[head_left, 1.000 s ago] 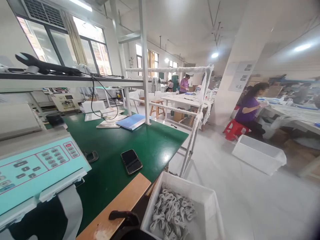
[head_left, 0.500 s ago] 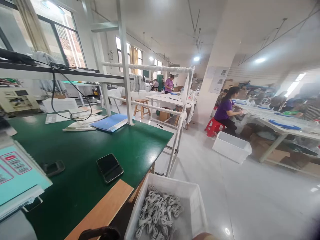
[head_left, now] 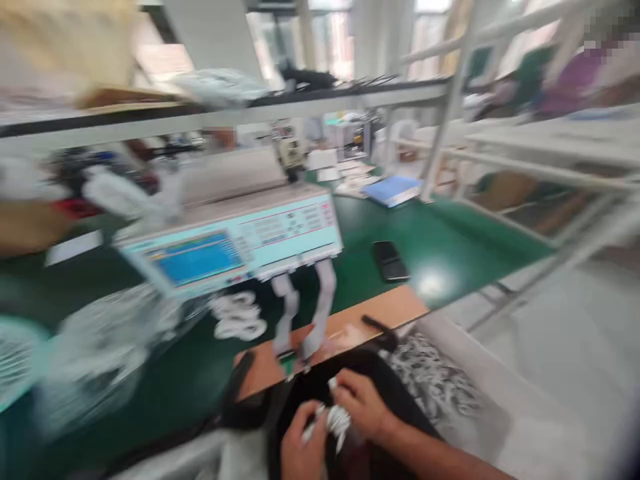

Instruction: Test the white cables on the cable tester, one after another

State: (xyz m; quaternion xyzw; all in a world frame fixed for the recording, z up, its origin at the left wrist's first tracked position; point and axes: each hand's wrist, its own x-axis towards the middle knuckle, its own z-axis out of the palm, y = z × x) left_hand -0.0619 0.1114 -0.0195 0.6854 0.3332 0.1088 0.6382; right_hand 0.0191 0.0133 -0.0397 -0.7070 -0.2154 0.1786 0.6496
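Observation:
My left hand [head_left: 304, 445] is closed on a coiled bundle of white cable [head_left: 339, 424], low in front of me over a black seat or chair-like surface [head_left: 397, 395]. Beside it my right hand [head_left: 364, 405] is closed too, with a small white cable end [head_left: 333, 383] pinched between thumb and finger. Ahead of both hands stands a tester with a blue screen [head_left: 200, 259], and two flat ribbon leads [head_left: 324, 303] hang from its front. White looped cable [head_left: 237, 315] lies on the green table just below the tester. Motion blur hides fine detail.
To my right is a white bin [head_left: 505, 363] holding several cable bundles [head_left: 430, 373]. A phone [head_left: 391, 261] and blue folder [head_left: 393, 191] lie on the green table [head_left: 480, 233]. Clear plastic bags [head_left: 110, 343] and a teal basket [head_left: 23, 360] are at left. A shelf [head_left: 350, 110] spans above.
My view has swung left and down from the room to the tester. Both hands and the cable bundle between them have come into view.

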